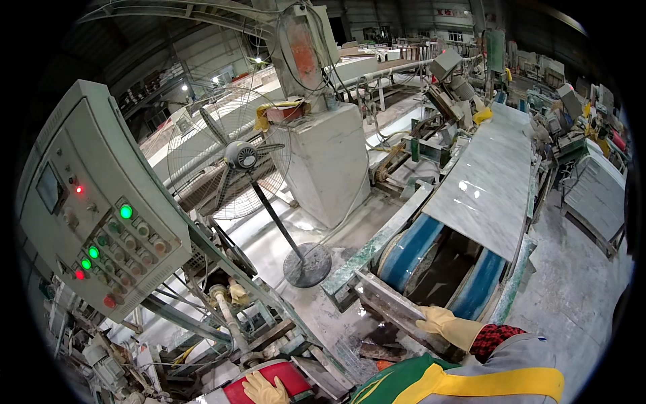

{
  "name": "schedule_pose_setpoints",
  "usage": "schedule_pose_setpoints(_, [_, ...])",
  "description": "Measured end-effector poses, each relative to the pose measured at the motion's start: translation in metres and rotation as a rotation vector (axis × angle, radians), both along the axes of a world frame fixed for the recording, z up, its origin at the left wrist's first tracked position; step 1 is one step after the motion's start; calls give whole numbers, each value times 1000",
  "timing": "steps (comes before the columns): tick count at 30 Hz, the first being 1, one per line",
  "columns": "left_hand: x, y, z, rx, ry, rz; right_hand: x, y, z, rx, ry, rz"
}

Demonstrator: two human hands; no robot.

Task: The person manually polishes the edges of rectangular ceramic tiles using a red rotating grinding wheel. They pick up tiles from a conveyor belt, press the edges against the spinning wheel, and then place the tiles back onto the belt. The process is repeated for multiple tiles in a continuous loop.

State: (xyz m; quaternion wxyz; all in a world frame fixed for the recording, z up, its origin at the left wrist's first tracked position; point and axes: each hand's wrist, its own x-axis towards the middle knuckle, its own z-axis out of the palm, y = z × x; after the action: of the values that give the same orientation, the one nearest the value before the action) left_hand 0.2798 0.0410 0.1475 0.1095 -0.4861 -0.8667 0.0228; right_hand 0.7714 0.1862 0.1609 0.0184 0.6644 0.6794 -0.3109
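Note:
My right hand, in a cream glove with a red-and-black checked cuff, rests on the metal end bar of a conveyor, fingers stretched over it. Two blue belts run behind that bar. On them lies a long polished, grey-veined stone slab, its near edge short of the bar. At the lower edge my left hand, also in a cream glove, lies flat with fingers apart on a red surface. The left wrist is cut off by the frame.
A control cabinet with lit buttons stands at left. Beside it are a caged fan on a round base and a stone-clad pillar base. Another cream glove lies on machinery. Wet floor and a stack of slabs are at right.

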Motion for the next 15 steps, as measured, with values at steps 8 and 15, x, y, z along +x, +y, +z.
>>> schedule_pose_setpoints(8, [-5,-6,-2,112,-17,-44,5,2,-8,0,7,38])
schedule_pose_setpoints(15, [-13,-9,-3,79,-102,-4,6,5,-12,-39,-2,-16])
